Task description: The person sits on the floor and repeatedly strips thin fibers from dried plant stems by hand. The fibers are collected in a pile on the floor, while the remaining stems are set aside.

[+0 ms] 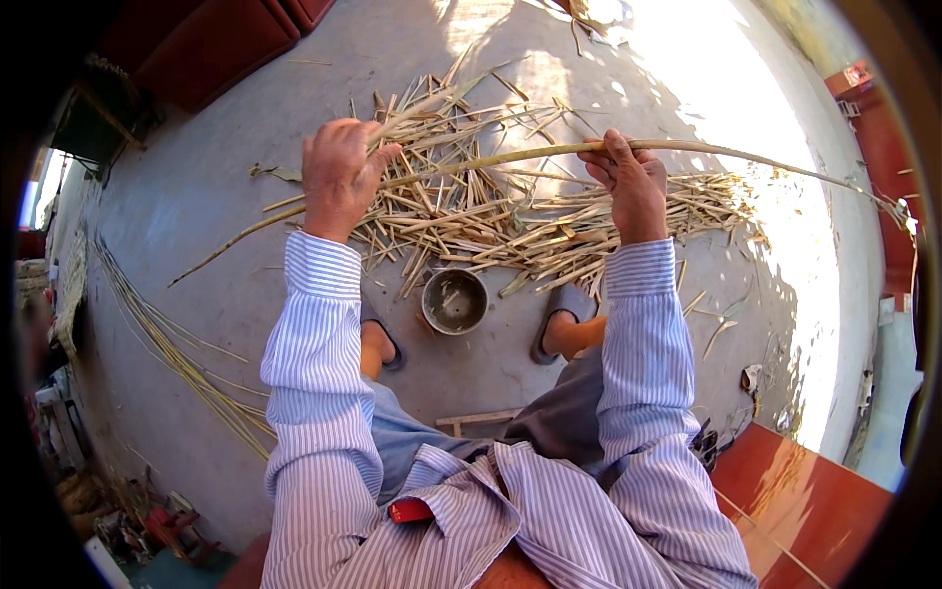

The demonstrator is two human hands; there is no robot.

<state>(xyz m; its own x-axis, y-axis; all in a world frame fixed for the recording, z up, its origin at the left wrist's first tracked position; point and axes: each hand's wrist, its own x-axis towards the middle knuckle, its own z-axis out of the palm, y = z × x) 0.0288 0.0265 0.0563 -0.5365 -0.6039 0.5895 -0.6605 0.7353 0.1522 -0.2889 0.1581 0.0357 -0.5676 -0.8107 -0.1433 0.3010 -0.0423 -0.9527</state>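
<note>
A long, thin cane stalk (491,159) is stretched across in front of me, bowing gently toward its ends. My right hand (633,187) pinches it between thumb and fingers. My left hand (343,177) is closed at the stalk's left part, and a pale dry leaf sheath (424,110) sticks out past its fingers. The stalk's thin left end hangs low over the floor, while its far right end carries a small leafy tuft. Beneath both hands lies a loose heap of dry husk strips (446,211). What exactly sits inside the left fist is partly hidden.
A round metal pot (454,300) stands between my feet, at the heap's near edge. Several long thin canes (177,344) lie on the concrete floor at left. A red-brown panel (795,501) is at the lower right, and a dark red sofa (211,49) at the upper left.
</note>
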